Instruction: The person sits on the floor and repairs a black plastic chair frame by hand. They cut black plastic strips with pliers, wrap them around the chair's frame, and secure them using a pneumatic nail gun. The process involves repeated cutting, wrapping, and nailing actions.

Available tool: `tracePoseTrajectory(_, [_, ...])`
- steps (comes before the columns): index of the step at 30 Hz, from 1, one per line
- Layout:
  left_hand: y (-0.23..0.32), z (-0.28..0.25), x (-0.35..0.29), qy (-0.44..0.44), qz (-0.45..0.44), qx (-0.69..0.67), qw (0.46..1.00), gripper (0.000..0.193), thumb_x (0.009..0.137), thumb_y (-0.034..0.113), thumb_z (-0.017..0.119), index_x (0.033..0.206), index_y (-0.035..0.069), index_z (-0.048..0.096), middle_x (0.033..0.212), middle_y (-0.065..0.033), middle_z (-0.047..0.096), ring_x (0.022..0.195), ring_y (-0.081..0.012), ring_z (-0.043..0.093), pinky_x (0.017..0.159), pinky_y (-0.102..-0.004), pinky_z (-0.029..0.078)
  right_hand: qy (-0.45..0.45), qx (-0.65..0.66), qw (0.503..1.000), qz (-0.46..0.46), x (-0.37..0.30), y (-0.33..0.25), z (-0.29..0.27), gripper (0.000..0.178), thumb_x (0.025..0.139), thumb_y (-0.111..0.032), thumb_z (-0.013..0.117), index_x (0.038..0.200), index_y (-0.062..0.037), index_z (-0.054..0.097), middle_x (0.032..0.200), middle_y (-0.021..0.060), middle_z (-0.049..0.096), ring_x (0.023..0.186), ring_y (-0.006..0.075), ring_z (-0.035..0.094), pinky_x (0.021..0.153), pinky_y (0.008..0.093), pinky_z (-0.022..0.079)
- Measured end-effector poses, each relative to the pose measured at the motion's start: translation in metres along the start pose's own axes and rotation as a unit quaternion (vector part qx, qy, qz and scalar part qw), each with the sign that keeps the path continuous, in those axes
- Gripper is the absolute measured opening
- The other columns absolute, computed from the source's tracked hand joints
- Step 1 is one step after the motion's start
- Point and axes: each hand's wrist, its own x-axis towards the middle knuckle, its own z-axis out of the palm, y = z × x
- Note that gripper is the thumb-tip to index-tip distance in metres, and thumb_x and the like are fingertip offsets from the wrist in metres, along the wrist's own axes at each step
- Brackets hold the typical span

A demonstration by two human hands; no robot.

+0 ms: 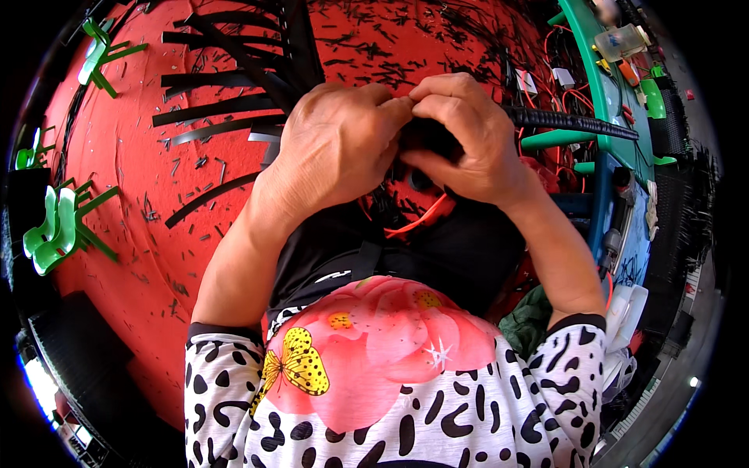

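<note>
Meeting over black trousers point(476, 242), a person's left hand point(335, 144) and right hand point(468, 136) come together at the fingertips, both forearms rising from the lower part of the view with elbows spread wide. The left hand shows its back, knuckles bent and fingers curled inward toward the other; the right arches, index finger crooked above and thumb tucked below, around a patch of deep shadow. With the fingertips partly hidden there, it cannot be told whether either hand's fingers grip anything. Black strips point(222, 79) fan out beyond the left hand over a red floor point(140, 164) littered with black scraps point(201, 162), while a black ribbed band point(573, 119) runs from beside the right hand to a green surface point(597, 86), where a clear bottle point(620, 43) lies. A red cord point(417, 222) curves below the hands; a green chair point(66, 226) stands at far left
</note>
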Motion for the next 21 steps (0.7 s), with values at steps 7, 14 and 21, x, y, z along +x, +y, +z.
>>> tracePoseTrajectory(7, [-0.001,0.003,-0.005,0.013,-0.003,-0.021,1.0,0.025,0.077,0.006,0.063,0.102,0.006,0.065,0.076,-0.0098,0.06,0.068,-0.0326,0.059,0.061,-0.0407,0.046,0.079,-0.109,0.981,-0.138,-0.016,0.006,0.012,0.017,0.069,-0.01,0.068,0.083,-0.0062,0.059,0.1,0.0096,0.059,0.09,0.0273,0.062,0.075,0.0385,0.048])
tracePoseTrajectory(14, [-0.001,0.004,-0.006,0.007,-0.002,-0.007,1.0,0.027,0.075,0.008,0.064,0.102,0.006,0.064,0.078,-0.0105,0.061,0.07,-0.0337,0.059,0.063,-0.0419,0.046,0.077,0.013,0.995,-0.067,-0.013,-0.011,-0.004,0.02,0.073,0.002,0.071,0.083,-0.0024,0.054,0.079,0.0092,0.062,0.073,0.0279,0.063,0.067,0.0363,0.049])
tracePoseTrajectory(21, [0.005,0.008,-0.006,0.029,-0.02,0.023,0.999,0.019,0.074,0.013,0.067,0.089,0.004,0.061,0.075,-0.0101,0.058,0.066,-0.0331,0.056,0.064,-0.0407,0.045,-0.01,0.026,0.999,0.043,0.023,0.005,-0.012,0.012,0.08,-0.004,0.067,0.082,-0.0027,0.055,0.072,0.0105,0.058,0.064,0.0273,0.06,0.057,0.0333,0.047])
